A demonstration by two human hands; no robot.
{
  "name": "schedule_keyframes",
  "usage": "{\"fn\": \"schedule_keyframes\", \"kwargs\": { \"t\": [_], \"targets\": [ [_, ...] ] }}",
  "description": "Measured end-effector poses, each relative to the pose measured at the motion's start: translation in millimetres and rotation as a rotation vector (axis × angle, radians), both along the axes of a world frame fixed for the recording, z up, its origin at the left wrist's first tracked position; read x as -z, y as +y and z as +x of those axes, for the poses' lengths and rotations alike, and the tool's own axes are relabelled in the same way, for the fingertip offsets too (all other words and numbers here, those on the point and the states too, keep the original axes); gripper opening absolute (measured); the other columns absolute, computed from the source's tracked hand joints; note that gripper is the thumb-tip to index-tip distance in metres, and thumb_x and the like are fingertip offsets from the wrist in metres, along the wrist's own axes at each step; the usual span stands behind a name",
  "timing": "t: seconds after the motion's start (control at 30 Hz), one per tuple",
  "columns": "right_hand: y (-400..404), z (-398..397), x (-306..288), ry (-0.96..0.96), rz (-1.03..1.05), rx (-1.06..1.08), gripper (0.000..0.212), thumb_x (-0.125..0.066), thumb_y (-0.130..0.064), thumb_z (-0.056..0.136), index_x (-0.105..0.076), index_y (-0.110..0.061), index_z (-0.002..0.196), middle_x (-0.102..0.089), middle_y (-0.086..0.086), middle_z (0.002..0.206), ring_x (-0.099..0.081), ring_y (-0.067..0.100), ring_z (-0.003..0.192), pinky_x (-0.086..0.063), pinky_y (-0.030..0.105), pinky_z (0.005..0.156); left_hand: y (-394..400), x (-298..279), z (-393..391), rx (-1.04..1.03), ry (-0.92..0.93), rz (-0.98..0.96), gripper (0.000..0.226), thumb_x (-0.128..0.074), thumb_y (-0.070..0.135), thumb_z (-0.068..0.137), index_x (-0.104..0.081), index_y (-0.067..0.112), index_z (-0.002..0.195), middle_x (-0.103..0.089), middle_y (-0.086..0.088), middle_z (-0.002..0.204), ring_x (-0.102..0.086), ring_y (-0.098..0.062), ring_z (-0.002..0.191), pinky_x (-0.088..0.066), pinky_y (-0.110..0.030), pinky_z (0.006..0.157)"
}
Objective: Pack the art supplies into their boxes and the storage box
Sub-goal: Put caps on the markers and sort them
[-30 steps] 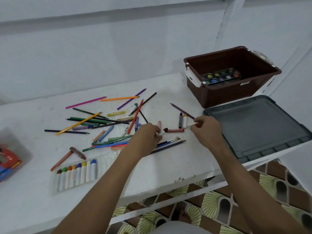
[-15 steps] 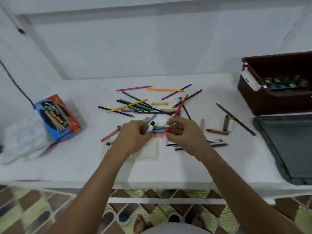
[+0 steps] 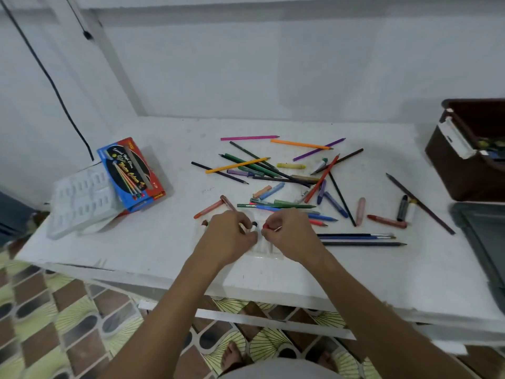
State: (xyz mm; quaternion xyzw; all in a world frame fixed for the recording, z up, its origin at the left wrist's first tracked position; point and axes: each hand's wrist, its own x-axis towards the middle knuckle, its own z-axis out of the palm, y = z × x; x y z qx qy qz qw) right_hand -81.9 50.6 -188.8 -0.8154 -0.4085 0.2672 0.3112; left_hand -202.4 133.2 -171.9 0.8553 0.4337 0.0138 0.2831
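Observation:
My left hand (image 3: 228,237) and my right hand (image 3: 291,233) meet over a clear plastic crayon tray (image 3: 263,251) near the table's front edge, hiding most of it. The left hand grips a black-tipped crayon (image 3: 254,224). A red crayon (image 3: 266,226) is pinched in the right hand's fingers. Behind the hands lie scattered coloured pencils (image 3: 259,166) and loose crayons (image 3: 386,221). Thin paint brushes (image 3: 355,237) lie to the right of my right hand. The brown storage box (image 3: 461,170) stands at the far right with a paint set inside.
A blue and red pencil box (image 3: 131,173) leans on a white plastic tray (image 3: 82,199) at the table's left end. A grey lid (image 3: 489,236) lies at the right edge, below the storage box. A black cable (image 3: 54,86) runs down the left wall.
My right hand moved left from beside the grey lid to the clear tray. Both hands came together over it holding crayons. The view swung left, revealing the pencil box.

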Motion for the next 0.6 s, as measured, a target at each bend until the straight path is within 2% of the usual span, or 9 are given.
{"fn": "schedule_keyframes", "kwargs": {
  "t": [0.1, 0.2, 0.3, 0.37, 0.43, 0.47, 0.53, 0.6],
  "targets": [
    [-1, -2, 3, -0.017, -0.008, -0.007, 0.031, -0.068, -0.025, 0.086, -0.067, -0.009, 0.113, -0.069, 0.004, 0.108, -0.064, 0.013, 0.091, -0.044, 0.013, 0.076, -3, 2, 3, 0.016, 0.002, 0.001, 0.025, -0.067, 0.036, 0.084, -0.069, 0.02, 0.103, -0.06, 0.004, 0.09, -0.055, -0.007, 0.074, -0.039, -0.015, 0.058],
    [-7, 0, 3, -0.019, -0.011, -0.011, 0.033, -0.066, -0.026, 0.088, -0.065, -0.012, 0.117, -0.067, 0.001, 0.115, -0.062, 0.01, 0.094, -0.044, 0.016, 0.083, -5, 4, 4, 0.028, -0.006, 0.005, 0.025, -0.066, 0.035, 0.084, -0.069, 0.018, 0.103, -0.064, 0.001, 0.091, -0.055, -0.009, 0.074, -0.04, -0.018, 0.062],
    [-15, 2, 2, -0.043, -0.027, -0.031, 0.031, -0.065, -0.028, 0.088, -0.065, -0.016, 0.117, -0.066, -0.002, 0.113, -0.057, 0.005, 0.084, -0.043, 0.015, 0.075, -5, 5, 2, 0.026, -0.021, 0.009, 0.025, -0.065, 0.035, 0.086, -0.068, 0.018, 0.104, -0.059, 0.003, 0.086, -0.052, -0.009, 0.071, -0.037, -0.018, 0.059],
    [-18, 3, 0, -0.026, -0.065, -0.085, 0.032, -0.066, -0.03, 0.087, -0.065, -0.018, 0.117, -0.066, -0.004, 0.111, -0.055, 0.005, 0.083, -0.04, 0.012, 0.068, -3, 7, 0, 0.033, -0.017, 0.016, 0.026, -0.064, 0.037, 0.087, -0.068, 0.02, 0.106, -0.061, 0.003, 0.087, -0.05, -0.006, 0.069, -0.033, -0.013, 0.054],
    [-19, 4, -1, 0.014, -0.126, -0.152, 0.036, -0.067, -0.03, 0.086, -0.064, -0.018, 0.119, -0.064, -0.003, 0.111, -0.056, 0.006, 0.084, -0.037, 0.01, 0.06, 2, 7, -3, 0.047, 0.005, 0.029, 0.028, -0.063, 0.039, 0.087, -0.067, 0.022, 0.109, -0.06, 0.004, 0.089, -0.05, -0.007, 0.072, -0.031, -0.012, 0.055],
    [-19, 4, -2, 0.023, -0.145, -0.177, 0.037, -0.068, -0.03, 0.085, -0.064, -0.017, 0.12, -0.064, -0.003, 0.11, -0.056, 0.007, 0.084, -0.036, 0.01, 0.058, 4, 7, -5, 0.057, 0.016, 0.04, 0.032, -0.065, 0.04, 0.086, -0.066, 0.023, 0.112, -0.059, 0.004, 0.093, -0.051, -0.007, 0.078, -0.034, -0.013, 0.06],
    [-20, 5, -2, 0.02, -0.153, -0.203, 0.037, -0.069, -0.029, 0.085, -0.064, -0.015, 0.12, -0.063, -0.001, 0.109, -0.056, 0.008, 0.084, -0.034, 0.01, 0.057, 11, 9, -11, 0.086, 0.019, 0.086, 0.044, -0.069, 0.047, 0.08, -0.063, 0.026, 0.118, -0.053, 0.003, 0.111, -0.05, -0.012, 0.1, -0.042, -0.021, 0.078],
    [-19, 4, -4, 0.011, -0.152, -0.216, 0.033, -0.067, -0.026, 0.087, -0.065, -0.015, 0.118, -0.063, 0.001, 0.111, -0.055, 0.009, 0.085, -0.036, 0.012, 0.06, 19, 11, -15, 0.138, 0.025, 0.113, 0.057, -0.072, 0.053, 0.074, -0.058, 0.03, 0.124, -0.044, 0.004, 0.127, -0.044, -0.014, 0.115, -0.042, -0.03, 0.094]
  ]
}}
